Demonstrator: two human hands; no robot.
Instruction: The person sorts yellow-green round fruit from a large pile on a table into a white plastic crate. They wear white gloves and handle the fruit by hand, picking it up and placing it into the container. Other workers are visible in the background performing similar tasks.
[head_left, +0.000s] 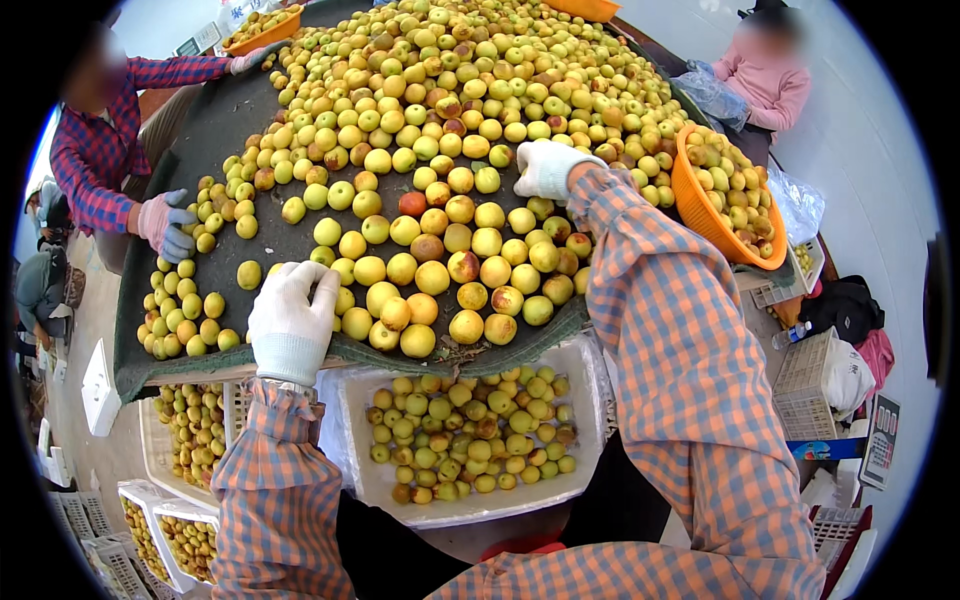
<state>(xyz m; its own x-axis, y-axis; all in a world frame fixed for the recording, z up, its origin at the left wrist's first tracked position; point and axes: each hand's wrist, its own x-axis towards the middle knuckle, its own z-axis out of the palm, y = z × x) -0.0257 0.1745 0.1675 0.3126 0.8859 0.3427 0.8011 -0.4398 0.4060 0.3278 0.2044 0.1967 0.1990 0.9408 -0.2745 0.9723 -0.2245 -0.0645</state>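
Green and yellow round fruits, which look like jujubes (431, 277), lie spread and heaped on a dark cloth-covered table (262, 191). My left hand (294, 319), in a white knit glove, is over the near edge at the left, beside loose fruits; its fingers are bent, and whether they hold anything I cannot tell. My right hand (551, 169), also gloved in white, rests at the front of the heap with its fingers curled; what lies inside them is hidden. A single reddish fruit (412, 203) lies between the two hands.
Below the table edge stands a white foam box (472, 517) with fruits. An orange basket (686, 184) of fruits leans at the right. A co-worker's gloved hand (166, 225) touches fruits at the left; another person (772, 82) sits at the far right. Crates (806, 390) and a scale (879, 442) stand lower right.
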